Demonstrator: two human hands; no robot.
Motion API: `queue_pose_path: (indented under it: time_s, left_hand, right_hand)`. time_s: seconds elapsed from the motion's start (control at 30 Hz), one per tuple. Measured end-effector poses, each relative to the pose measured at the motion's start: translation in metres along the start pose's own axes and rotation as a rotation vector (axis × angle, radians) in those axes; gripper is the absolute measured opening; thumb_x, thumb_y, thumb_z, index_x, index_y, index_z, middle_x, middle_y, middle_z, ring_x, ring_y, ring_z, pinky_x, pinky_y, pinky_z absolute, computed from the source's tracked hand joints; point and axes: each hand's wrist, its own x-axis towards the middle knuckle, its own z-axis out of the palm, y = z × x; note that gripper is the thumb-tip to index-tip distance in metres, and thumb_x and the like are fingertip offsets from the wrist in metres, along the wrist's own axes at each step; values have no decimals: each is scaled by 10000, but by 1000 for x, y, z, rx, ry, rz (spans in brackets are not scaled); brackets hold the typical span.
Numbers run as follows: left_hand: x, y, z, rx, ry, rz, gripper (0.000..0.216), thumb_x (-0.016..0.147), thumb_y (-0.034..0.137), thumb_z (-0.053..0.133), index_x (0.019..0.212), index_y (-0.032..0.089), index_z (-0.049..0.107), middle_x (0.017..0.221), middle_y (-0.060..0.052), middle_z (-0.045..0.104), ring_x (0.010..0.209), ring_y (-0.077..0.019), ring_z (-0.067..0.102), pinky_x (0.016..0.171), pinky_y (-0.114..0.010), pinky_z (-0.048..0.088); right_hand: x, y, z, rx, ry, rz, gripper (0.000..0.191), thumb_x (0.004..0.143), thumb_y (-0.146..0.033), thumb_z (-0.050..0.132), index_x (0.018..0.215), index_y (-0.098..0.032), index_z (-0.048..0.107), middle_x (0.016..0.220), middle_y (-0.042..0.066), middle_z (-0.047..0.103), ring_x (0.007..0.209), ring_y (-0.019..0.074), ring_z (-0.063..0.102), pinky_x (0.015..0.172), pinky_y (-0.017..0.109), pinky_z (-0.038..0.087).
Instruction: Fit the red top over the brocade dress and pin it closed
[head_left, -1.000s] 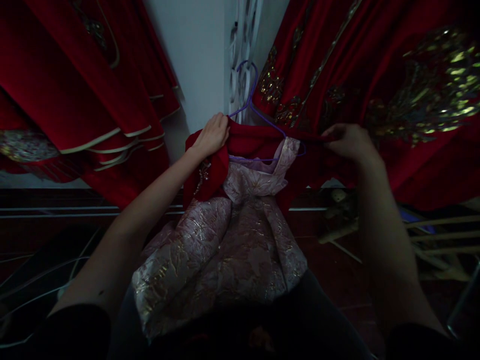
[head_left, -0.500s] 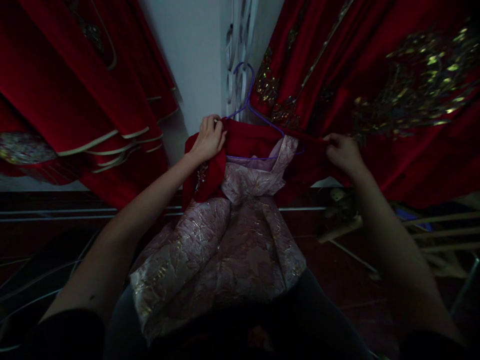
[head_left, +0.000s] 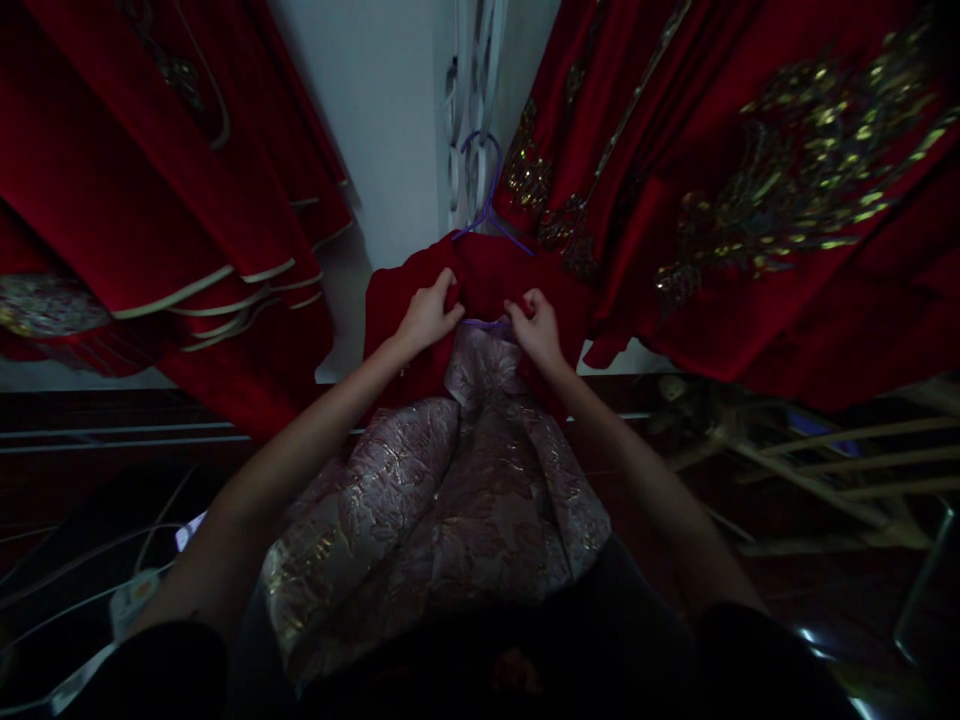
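Note:
A pale pink brocade dress (head_left: pixel 495 500) with gold leaf patterns hangs in front of me, its skirt spreading over my lap. A purple hanger (head_left: pixel 491 170) carries it. Over the dress's shoulders lies a red jacket (head_left: pixel 397 290), covering both straps. My left hand (head_left: pixel 433 315) pinches the jacket's left front edge. On the other side, my right hand (head_left: pixel 534 328) has its fingers closed on the right front edge, close to the hanger's lower bar. The two hands are a short way apart at chest height of the dress.
Red garments (head_left: pixel 187 150) with light trim hang at the left. More red cloth with gold sequin embroidery (head_left: pixel 810 170) hangs at the right. A white metal rack (head_left: pixel 469 100) holds the hanger hook. A wooden frame (head_left: pixel 817 465) stands low at the right.
My right hand has moved left and inward, bringing the red jacket's right side over the dress's bare strap. My left hand has shifted slightly down along the jacket's edge.

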Motion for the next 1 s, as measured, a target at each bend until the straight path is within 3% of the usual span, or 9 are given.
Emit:
queue_pose_path:
  time_s: [0.1,0.2,0.33,0.47,0.63,0.77,1.0]
  left_hand:
    - [-7,3,7,-117,-154,57,330,695,100,570,1012,170,514,796,-28,614,692,-171,599,683,-277,452]
    - [-17,-3,3,-226,-226,95,301,687,110,574,972,175,501,836,-18,598,715,-145,570,682,-261,444]
    - [-30,-6,5,-355,-118,91,369,689,88,564,1030,182,461,896,-18,579,791,-133,566,741,-262,450]
    - [-41,3,25,-536,18,58,350,751,84,565,1067,194,464,999,-50,598,890,-130,600,830,-284,477]
    - [-47,9,40,-630,266,-127,316,752,143,667,1010,199,494,891,-27,645,832,-129,644,788,-278,502]
    - [-46,4,37,-615,262,-163,165,748,118,639,887,174,568,895,-38,675,809,-121,653,755,-258,506]
    - [-44,5,25,-617,120,-167,175,721,96,626,883,151,585,929,-56,679,837,-121,654,744,-243,512]
  right_hand:
    - [-16,-17,33,91,-215,-60,253,786,-317,504,655,-227,308,619,-51,355,606,111,376,616,255,346]
    - [-22,-28,38,87,-304,-93,266,820,-357,496,666,-225,325,627,-47,369,606,113,383,619,262,345]
    - [-17,-26,23,29,-244,-61,182,815,-357,534,801,-229,405,730,-27,476,650,124,459,678,283,386]
    - [-16,-11,17,166,-230,-30,150,785,-277,515,905,-235,435,884,-2,532,793,135,533,754,291,439]
    - [-27,-7,14,384,-302,-4,292,732,-292,622,956,-248,439,892,-14,519,749,114,548,651,248,494]
    - [-36,-14,10,494,-403,72,344,739,-345,656,1010,-261,462,973,5,543,800,133,585,577,243,542]
    - [-35,-6,13,415,-319,38,304,786,-418,653,982,-244,499,966,19,615,816,132,621,686,275,559]
